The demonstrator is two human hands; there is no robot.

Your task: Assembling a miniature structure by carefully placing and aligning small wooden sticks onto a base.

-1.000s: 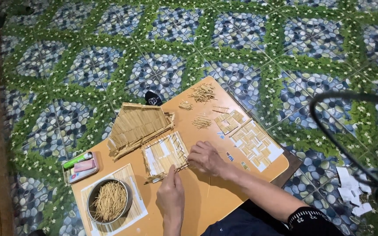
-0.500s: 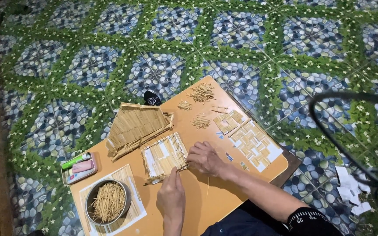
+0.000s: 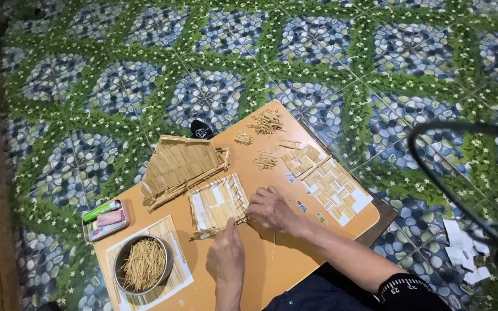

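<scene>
- A low wooden board [image 3: 295, 253] lies on a patterned tile floor [image 3: 145, 63].
- On it, a square panel of thin sticks [image 3: 219, 203] sits near the middle; the left hand [image 3: 226, 256] and right hand [image 3: 269, 208] meet at its near right corner, fingertips pinching a stick there.
- Far left stands a stick-built roof [image 3: 181, 166].
- A round metal bowl of sticks [image 3: 143, 264] sits near left.
- Woven stick mats [image 3: 329, 184] lie to the right.
</scene>
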